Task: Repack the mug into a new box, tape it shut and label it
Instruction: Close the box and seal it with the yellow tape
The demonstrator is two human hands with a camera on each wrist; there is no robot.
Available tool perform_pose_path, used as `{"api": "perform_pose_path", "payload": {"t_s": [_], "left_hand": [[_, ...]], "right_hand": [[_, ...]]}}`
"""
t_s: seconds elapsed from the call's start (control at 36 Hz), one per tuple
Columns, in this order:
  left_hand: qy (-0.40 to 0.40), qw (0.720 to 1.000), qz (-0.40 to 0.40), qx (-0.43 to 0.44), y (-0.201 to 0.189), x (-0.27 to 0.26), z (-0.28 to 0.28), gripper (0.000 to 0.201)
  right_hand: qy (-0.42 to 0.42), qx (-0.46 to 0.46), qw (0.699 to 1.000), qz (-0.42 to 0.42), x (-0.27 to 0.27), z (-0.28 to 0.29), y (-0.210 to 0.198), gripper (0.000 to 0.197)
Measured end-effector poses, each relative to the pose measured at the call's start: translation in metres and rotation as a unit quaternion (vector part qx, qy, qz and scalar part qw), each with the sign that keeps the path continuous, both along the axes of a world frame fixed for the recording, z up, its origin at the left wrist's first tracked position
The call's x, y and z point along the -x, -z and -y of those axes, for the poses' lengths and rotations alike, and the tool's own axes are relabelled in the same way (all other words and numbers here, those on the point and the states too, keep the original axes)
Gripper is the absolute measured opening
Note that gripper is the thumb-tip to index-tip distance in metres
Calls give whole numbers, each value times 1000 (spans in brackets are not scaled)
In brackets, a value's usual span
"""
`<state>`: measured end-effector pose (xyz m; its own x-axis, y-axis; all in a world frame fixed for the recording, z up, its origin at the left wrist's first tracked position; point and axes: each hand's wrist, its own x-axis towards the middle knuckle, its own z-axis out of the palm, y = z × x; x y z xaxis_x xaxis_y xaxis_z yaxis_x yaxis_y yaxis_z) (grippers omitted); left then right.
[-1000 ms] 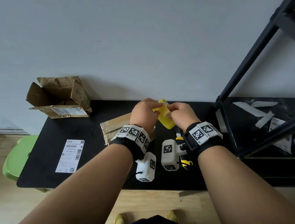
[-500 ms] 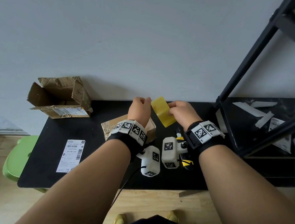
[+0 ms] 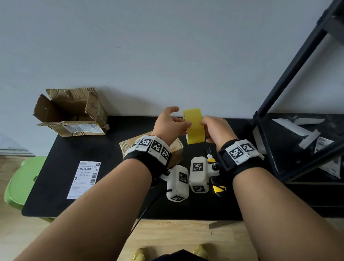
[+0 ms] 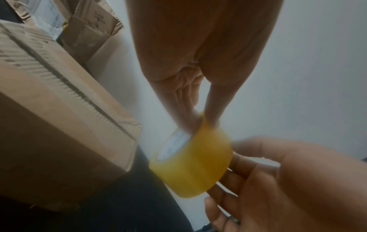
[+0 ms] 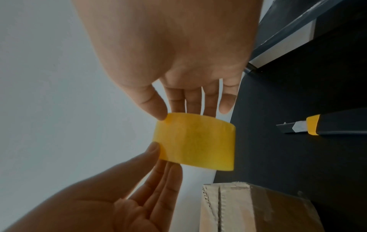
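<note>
A yellow tape roll [image 3: 193, 125] hangs in the air over the back of the black table [image 3: 58, 192]. My right hand [image 3: 215, 128] grips it, thumb on the rim and fingers behind, as the right wrist view shows on the roll [image 5: 195, 141]. My left hand [image 3: 167, 125] pinches the roll's other rim between thumb and nearly straight fingers [image 5: 166, 171]. Below my left wrist stands the new cardboard box [image 3: 176, 150], its flaps lying shut along a seam [image 5: 219, 208]. No mug is in view.
A torn open old box [image 3: 69, 111] sits at the table's back left. A shipping label [image 3: 85, 180] lies front left. A yellow-and-black utility knife [image 5: 327, 127] lies right of the new box. A black shelf frame [image 3: 282, 90] stands right, a green stool [image 3: 22, 180] left.
Half a second ago my left hand was off the roll, curled beside it; now it is back on the rim. The roll has risen slightly and turned in my right hand.
</note>
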<state>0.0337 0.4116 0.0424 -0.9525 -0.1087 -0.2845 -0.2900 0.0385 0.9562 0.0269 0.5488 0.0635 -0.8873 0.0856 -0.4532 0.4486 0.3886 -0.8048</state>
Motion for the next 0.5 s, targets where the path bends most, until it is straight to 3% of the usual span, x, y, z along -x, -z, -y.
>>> {"api": "perform_pose_path", "payload": {"t_s": [0.11,0.25,0.36,0.5], "left_hand": [[2,1000,0,-4,1,1,-2,54],[3,1000,5,-9,2,3,-3,48],[12,1000,8,-4,3,3,-5,47],[15,1000,12,-4,4,4,-6,45]], "right_hand": [[-35,-27,999,-27,3,0,2,15],[-18,-9,998,-52,1,-2,6,30],[-47,-42,997,-46,2,0,0,16],[-34,-53,996,-61,-1,-1,5,35]]}}
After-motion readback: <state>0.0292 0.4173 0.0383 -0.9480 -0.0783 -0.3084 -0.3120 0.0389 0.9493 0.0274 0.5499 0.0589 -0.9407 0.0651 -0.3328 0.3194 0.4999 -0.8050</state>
